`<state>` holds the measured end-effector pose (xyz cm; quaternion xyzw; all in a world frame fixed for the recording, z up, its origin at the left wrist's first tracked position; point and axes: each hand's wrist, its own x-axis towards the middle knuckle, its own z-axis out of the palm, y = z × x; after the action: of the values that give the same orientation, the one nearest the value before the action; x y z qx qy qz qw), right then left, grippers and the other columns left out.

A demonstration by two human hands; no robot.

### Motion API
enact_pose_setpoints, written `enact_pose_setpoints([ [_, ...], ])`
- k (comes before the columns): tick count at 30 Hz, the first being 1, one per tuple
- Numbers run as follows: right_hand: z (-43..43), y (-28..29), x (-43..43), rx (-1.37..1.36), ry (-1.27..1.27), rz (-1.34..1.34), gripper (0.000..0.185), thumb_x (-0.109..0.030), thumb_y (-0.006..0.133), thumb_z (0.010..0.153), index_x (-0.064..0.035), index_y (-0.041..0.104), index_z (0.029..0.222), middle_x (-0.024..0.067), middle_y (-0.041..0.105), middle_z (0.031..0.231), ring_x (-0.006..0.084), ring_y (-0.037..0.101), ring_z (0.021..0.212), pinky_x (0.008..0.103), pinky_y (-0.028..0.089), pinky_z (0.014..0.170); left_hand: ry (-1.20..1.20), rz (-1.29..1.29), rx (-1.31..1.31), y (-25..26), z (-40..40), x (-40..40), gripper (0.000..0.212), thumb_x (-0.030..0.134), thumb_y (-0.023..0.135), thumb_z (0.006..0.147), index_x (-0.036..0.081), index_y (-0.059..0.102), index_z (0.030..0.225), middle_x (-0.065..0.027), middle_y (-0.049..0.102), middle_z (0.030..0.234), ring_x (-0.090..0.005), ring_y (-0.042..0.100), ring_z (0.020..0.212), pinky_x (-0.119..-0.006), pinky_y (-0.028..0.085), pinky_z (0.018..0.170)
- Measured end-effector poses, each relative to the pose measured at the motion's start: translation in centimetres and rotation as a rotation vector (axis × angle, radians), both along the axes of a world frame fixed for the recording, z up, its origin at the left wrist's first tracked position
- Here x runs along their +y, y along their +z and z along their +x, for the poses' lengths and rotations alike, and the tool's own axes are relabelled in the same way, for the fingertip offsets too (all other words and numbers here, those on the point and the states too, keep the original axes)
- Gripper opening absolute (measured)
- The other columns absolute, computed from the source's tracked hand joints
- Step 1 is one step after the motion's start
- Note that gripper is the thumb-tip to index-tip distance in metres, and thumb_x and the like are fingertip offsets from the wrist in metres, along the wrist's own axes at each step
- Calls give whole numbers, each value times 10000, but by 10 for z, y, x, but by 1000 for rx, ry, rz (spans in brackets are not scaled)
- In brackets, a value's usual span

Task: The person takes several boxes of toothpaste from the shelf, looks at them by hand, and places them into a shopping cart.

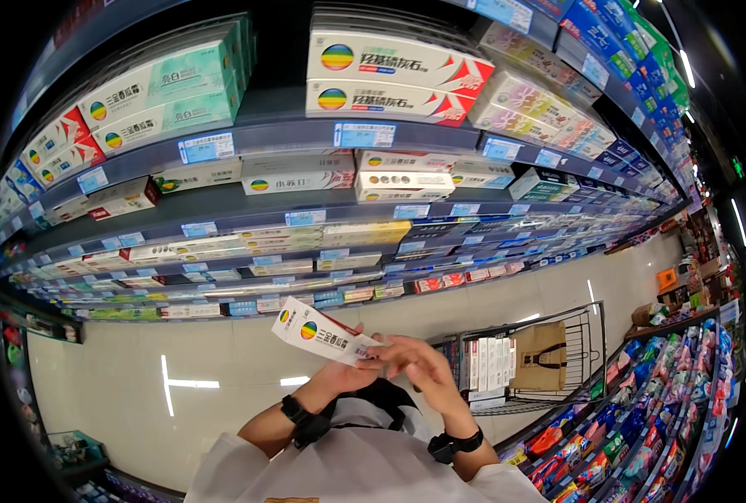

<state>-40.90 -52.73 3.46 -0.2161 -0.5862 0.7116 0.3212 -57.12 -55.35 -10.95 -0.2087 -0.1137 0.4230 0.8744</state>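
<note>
A white toothpaste carton [323, 336] with a rainbow disc and printed writing lies slanted in my left hand [350, 376]. My left palm is beneath its right end, and a thumb and fingertips show around that end. My right hand [422, 370] hovers just right of the carton with its fingers bent and spread. Its fingertips reach the carton's right end; whether they press on it cannot be told. Each wrist wears a black band. Ahead, shelves [279, 135] hold stacked toothpaste cartons, among them white-and-red ones [392, 63] and white-and-green ones [172, 88].
To my right stands a wire shopping cart [583, 358] holding upright white cartons [491, 363] and a brown bag [541, 355]. Behind it, sloping racks [637, 427] carry colourful packets. Pale glossy floor [121, 364] reflects ceiling lights. A low dark-green display case [77, 449] is at lower left.
</note>
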Motion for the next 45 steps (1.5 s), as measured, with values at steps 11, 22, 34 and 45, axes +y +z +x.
enact_pose_setpoints([
  [11,24,-15,16,-102,-183,-87,373,-152,560,960,20,500,1285,94,624,1056,141,583,869,276,468,805,-38,139,-73,-5,3,26,441,486,459,979,70,589,1046,-59,508,875,-174,499,662,-257,417,579],
  [22,52,-11,80,-59,-207,1,397,-135,566,948,10,478,1307,100,614,1044,133,581,844,269,470,782,126,61,280,-10,-14,69,441,480,529,942,61,623,1043,-97,504,870,-234,506,693,-315,440,599],
  [34,56,-34,131,-453,-374,137,473,-171,543,968,-93,393,1410,66,579,1098,92,573,873,247,513,648,548,104,1979,48,-11,109,352,382,441,1023,57,575,1029,-8,569,973,-100,520,843,-258,435,765],
  [45,65,-98,156,-17,-215,-933,320,-302,491,981,-24,549,1130,108,665,942,193,647,703,278,527,514,506,376,1815,106,-24,93,382,251,415,1029,25,457,1335,-86,608,1083,-130,601,864,-273,511,691],
])
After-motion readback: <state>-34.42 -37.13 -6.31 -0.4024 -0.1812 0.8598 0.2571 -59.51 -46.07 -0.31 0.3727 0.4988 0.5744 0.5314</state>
